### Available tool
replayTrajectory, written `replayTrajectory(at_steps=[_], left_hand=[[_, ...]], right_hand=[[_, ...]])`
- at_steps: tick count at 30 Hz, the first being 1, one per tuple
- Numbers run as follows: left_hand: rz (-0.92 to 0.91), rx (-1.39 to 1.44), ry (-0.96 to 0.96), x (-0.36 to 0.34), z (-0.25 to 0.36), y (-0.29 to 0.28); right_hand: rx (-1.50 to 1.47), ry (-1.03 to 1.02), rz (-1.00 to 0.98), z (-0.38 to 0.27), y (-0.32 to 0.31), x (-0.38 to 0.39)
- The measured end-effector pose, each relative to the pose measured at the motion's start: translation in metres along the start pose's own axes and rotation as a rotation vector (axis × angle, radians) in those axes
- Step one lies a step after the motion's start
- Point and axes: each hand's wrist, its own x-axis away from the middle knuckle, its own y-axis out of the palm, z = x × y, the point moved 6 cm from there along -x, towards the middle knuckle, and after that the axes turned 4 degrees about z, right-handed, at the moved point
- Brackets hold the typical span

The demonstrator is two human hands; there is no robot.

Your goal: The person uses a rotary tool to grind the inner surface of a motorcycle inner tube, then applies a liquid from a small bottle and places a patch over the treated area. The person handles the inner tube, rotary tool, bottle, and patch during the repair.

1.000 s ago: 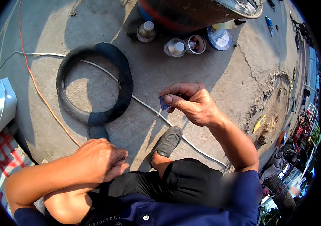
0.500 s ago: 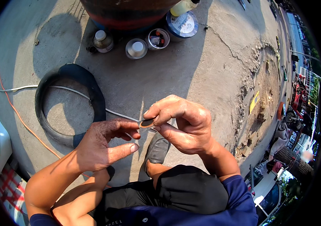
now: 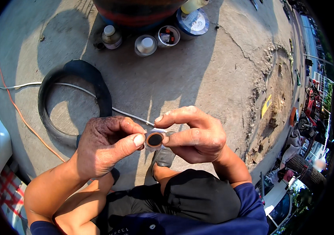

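Between my two hands is a small round tire patch (image 3: 154,140), black with an orange rim, on a piece of clear film. My left hand (image 3: 106,145) is closed, pinching the left edge of the film between thumb and forefinger. My right hand (image 3: 198,135) has its thumb at the patch's right edge, while its forefinger stretches out above and apart from it. Fingers underneath are partly hidden. Beyond my left hand, a black inner tube (image 3: 49,117) lies on the concrete in a ring.
Ahead stand a white-capped bottle (image 3: 111,38), another white-capped container (image 3: 146,46), a cup (image 3: 168,36) of small items and a blue-rimmed tub (image 3: 192,23) beside a large dark drum (image 3: 139,11). An orange cord (image 3: 22,115) and a white cable (image 3: 129,114) cross the ground. Broken concrete (image 3: 271,113) lies right.
The patch has turned from edge-on to face-up. My left thumb and forefinger have closed on its film, and my right forefinger has lifted off it.
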Motion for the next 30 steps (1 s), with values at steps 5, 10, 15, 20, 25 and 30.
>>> replayTrajectory(at_steps=[5,10,15,20,25,30], left_hand=[[0.145,-0.085,0.048,0.006,0.002,-0.006],[0.105,-0.066,0.046,0.009,-0.003,-0.005],[-0.002,0.015,-0.015,0.009,-0.001,-0.002],[-0.033,-0.085,0.022,0.006,-0.001,-0.005],[0.001,-0.108,0.035,0.004,-0.002,-0.006],[0.011,-0.058,0.011,0.005,-0.003,-0.006]], right_hand=[[-0.680,0.504,0.037,0.026,0.008,0.012],[-0.642,0.728,0.015,0.025,0.033,0.018],[-0.701,0.746,-0.076,0.028,0.032,0.016],[-0.715,0.829,-0.086,0.029,0.034,0.018],[-0.743,0.816,-0.069,0.029,0.035,0.015],[-0.740,0.780,-0.059,0.026,0.035,0.012]])
